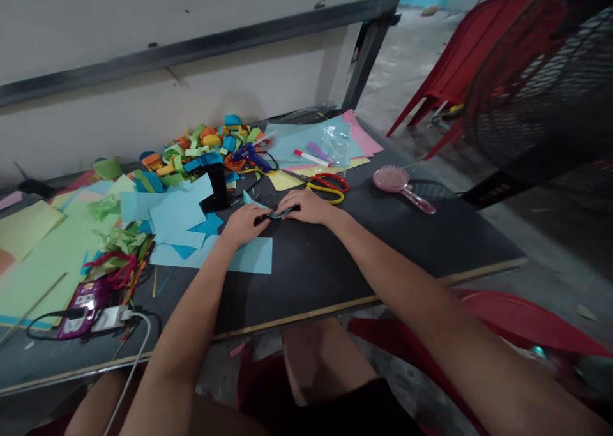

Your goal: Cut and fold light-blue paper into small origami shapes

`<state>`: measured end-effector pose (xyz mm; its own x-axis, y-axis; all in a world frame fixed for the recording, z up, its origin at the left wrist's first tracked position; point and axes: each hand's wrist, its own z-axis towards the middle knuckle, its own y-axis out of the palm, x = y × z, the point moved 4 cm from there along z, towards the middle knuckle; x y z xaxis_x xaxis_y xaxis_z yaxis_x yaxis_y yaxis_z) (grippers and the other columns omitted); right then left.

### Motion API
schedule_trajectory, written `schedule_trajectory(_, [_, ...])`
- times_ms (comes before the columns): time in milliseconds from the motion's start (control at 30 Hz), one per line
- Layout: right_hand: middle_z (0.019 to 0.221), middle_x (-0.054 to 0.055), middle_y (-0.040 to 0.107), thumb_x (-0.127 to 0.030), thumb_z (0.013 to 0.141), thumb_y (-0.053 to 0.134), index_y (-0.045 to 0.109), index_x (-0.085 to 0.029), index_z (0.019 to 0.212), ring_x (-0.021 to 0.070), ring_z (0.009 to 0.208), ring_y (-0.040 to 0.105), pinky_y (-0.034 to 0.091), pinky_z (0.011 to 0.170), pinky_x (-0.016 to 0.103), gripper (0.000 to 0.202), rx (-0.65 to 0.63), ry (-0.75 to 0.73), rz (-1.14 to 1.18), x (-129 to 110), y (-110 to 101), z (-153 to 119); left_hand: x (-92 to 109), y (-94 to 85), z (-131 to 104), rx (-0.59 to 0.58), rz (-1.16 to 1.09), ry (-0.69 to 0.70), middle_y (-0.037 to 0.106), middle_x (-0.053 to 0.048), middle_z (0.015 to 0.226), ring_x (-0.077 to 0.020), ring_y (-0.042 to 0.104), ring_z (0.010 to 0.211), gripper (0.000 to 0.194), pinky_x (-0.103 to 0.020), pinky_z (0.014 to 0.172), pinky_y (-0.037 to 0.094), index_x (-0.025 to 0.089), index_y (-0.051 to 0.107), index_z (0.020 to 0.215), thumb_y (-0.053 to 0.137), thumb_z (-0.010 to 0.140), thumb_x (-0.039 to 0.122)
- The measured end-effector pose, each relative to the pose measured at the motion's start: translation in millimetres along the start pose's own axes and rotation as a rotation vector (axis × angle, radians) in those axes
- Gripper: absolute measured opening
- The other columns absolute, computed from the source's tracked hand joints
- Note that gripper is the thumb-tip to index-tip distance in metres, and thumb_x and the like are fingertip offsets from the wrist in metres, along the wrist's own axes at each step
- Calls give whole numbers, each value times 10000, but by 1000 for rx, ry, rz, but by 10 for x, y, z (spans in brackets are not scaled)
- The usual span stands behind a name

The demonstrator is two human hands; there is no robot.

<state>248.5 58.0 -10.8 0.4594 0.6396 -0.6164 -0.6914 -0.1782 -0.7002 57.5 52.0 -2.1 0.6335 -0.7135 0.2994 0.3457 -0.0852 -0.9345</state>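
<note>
My left hand (246, 223) and my right hand (305, 206) meet over the dark table, fingers closed on a small folded piece of blue paper (255, 201). One pointed corner of it sticks up beside my left fingers; the rest is mostly covered by my fingers. Scissors (334, 187) with red and yellow handles lie just beyond my right hand. Left of my left hand are several light blue paper sheets (177, 216) in a loose pile. A longer light blue strip (253, 255) lies flat, partly under my left forearm.
Behind the hands sit a heap of colourful folded paper pieces (211, 140), a blue glue gun (256, 157) and a black upright object (216, 187). A pink hairbrush (393, 180) lies right. A purple power strip (86, 305) with cables is at left. A fan (550, 78) stands beyond the table's right end.
</note>
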Motion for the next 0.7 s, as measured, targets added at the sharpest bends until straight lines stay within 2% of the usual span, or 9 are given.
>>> schedule_trajectory(67, [958, 34, 774, -196, 782, 735, 794, -306, 990, 211, 916, 690, 514, 873, 365, 243, -8, 4, 1, -3, 4, 0, 3, -1, -6, -18, 18, 1, 684, -71, 862, -216, 642, 858, 314, -297, 707, 495, 197, 702, 1191, 573, 919, 286])
schedule_trajectory(167, [922, 58, 773, -252, 827, 693, 797, -270, 932, 221, 884, 686, 514, 853, 382, 149, 30, -8, -34, -81, 4, -1, 15, -6, -18, 38, 54, 43, 698, -89, 960, -227, 645, 935, 295, -321, 771, 509, 183, 699, 1175, 596, 915, 279])
schedule_trajectory(300, [911, 71, 760, -389, 862, 650, 769, -242, 834, 218, 875, 674, 508, 850, 388, 191, 296, -10, 0, -281, -18, 2, 72, -104, -23, 284, 83, 110, 691, -128, 1120, -257, 625, 1085, 196, -399, 911, 495, 178, 726, 1008, 617, 920, 315])
schedule_trajectory(367, [842, 67, 747, -461, 848, 653, 741, -219, 803, 195, 773, 667, 516, 741, 343, 262, 421, 65, 118, -317, -13, 11, 129, -185, -33, 406, 28, 107, 697, -130, 1154, -258, 619, 1135, 190, -410, 951, 485, 174, 714, 923, 590, 939, 318])
schedule_trajectory(400, [764, 56, 727, -510, 843, 644, 719, -209, 777, 175, 681, 646, 505, 660, 317, 318, 477, 128, 216, -299, -8, 17, 164, -213, -38, 427, -21, 99, 714, -118, 1130, -245, 638, 1111, 187, -397, 949, 491, 175, 701, 915, 582, 944, 316])
schedule_trajectory(467, [606, 15, 649, -625, 804, 634, 669, -203, 744, 137, 521, 565, 451, 523, 277, 427, 594, 268, 442, -211, -2, 26, 211, -240, -46, 419, -121, -12, 754, -68, 882, -202, 695, 869, 187, -360, 868, 521, 183, 681, 927, 573, 948, 334])
schedule_trajectory(533, [544, -18, 588, -706, 710, 672, 637, -206, 747, 116, 459, 513, 405, 455, 253, 503, 680, 368, 628, -114, 1, 41, 245, -195, -49, 322, -312, -128, 731, -4, 712, -134, 660, 611, 225, -275, 709, 530, 196, 660, 899, 536, 965, 372])
schedule_trajectory(600, [563, -22, 586, -731, 618, 725, 627, -209, 764, 117, 481, 536, 407, 446, 242, 551, 686, 417, 738, -57, 6, 68, 252, -126, -51, 278, -565, -216, 730, 12, 703, -93, 612, 481, 269, -222, 577, 505, 194, 629, 913, 508, 968, 427])
schedule_trajectory(700, [589, -16, 601, -707, 597, 754, 617, -208, 739, 123, 518, 566, 429, 457, 239, 537, 629, 432, 838, -69, 25, 96, 219, -33, -37, 266, -820, -277, 734, 2, 714, -90, 610, 458, 346, -207, 515, 492, 185, 604, 1018, 520, 938, 511])
